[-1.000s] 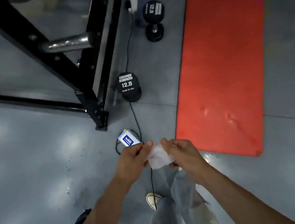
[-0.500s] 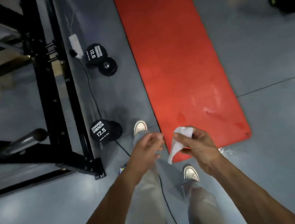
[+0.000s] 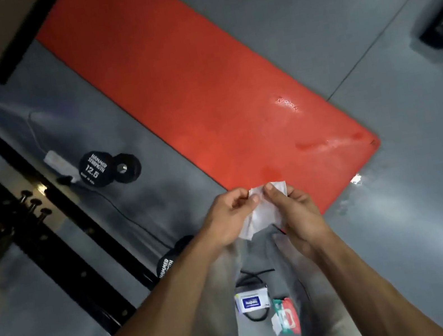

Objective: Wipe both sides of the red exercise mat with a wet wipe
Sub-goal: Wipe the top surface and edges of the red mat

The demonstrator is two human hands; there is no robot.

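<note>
Preparing the wet wipe [image 3: 258, 214]. The left hand [image 3: 228, 220] and right hand [image 3: 296, 213] each pinch the top edge of the white wipe between thumb and fingers [image 3: 270, 189], holding it in the air over the near corner of the red mat [image 3: 201, 91], which lies flat on the grey floor [image 3: 416, 222]. Judged step: unfolding. Draw the pinched edges apart until the sheet opens fully, then lay it flat under the palm, so that each stroke covers a broad band. A wipe packet [image 3: 251, 301] lies on the floor below.
</note>
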